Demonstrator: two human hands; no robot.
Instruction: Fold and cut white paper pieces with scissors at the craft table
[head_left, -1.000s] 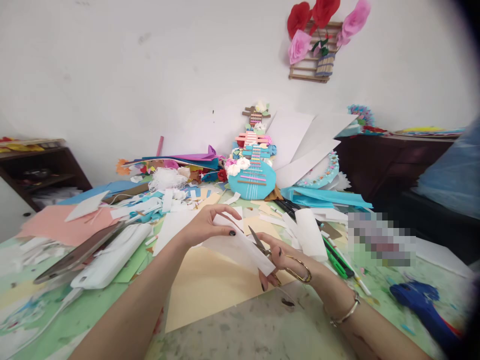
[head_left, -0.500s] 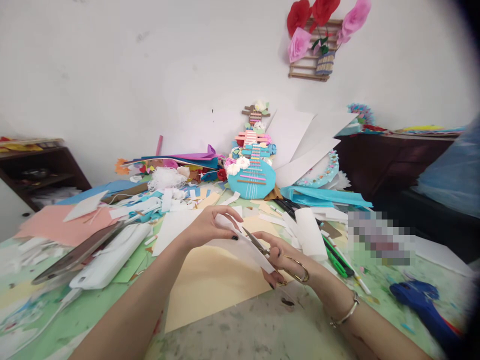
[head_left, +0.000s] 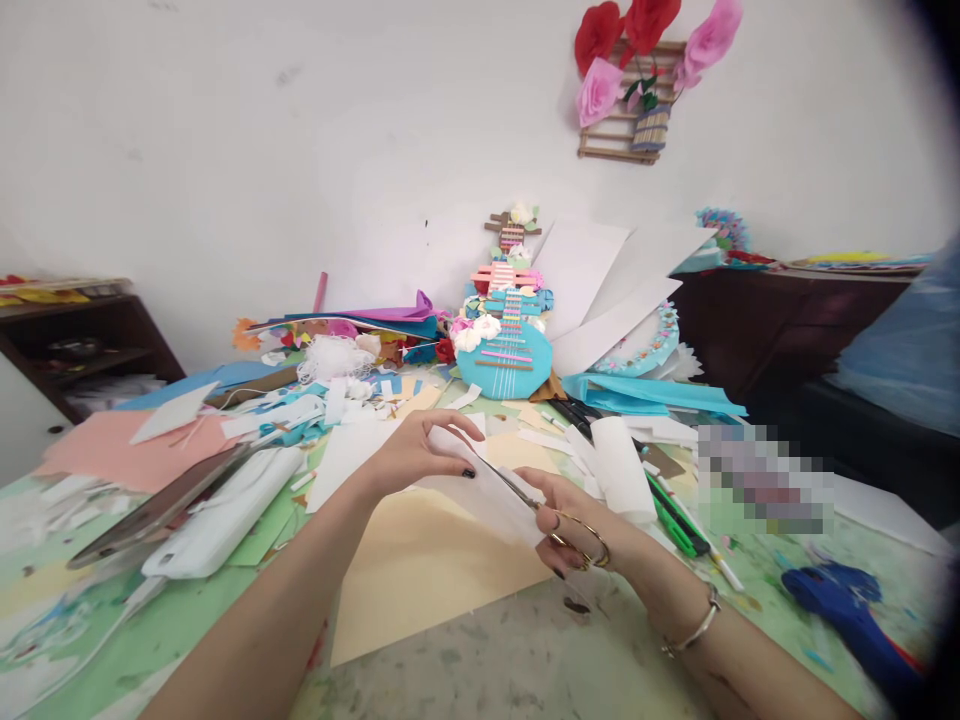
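Note:
My left hand (head_left: 420,450) pinches the top edge of a white paper piece (head_left: 487,495) and holds it above the table. My right hand (head_left: 574,520) grips gold-handled scissors (head_left: 559,520), fingers through the loops. The blades point up and left into the paper, close to my left fingertips. A large cream sheet (head_left: 420,570) lies on the table right under both hands. A bangle (head_left: 694,625) circles my right wrist.
Paper scraps cover the green table (head_left: 112,640). A white phone-like case (head_left: 225,515) and pink sheet (head_left: 120,450) lie left. A blue paper guitar (head_left: 506,345) leans on the wall behind. A white paper roll (head_left: 622,465), green pens (head_left: 675,520) and a blue tool (head_left: 840,600) lie right.
The scissors have advanced up and left into the white paper, with the blades closing. My right hand shifted slightly down and right. My left hand has stayed put.

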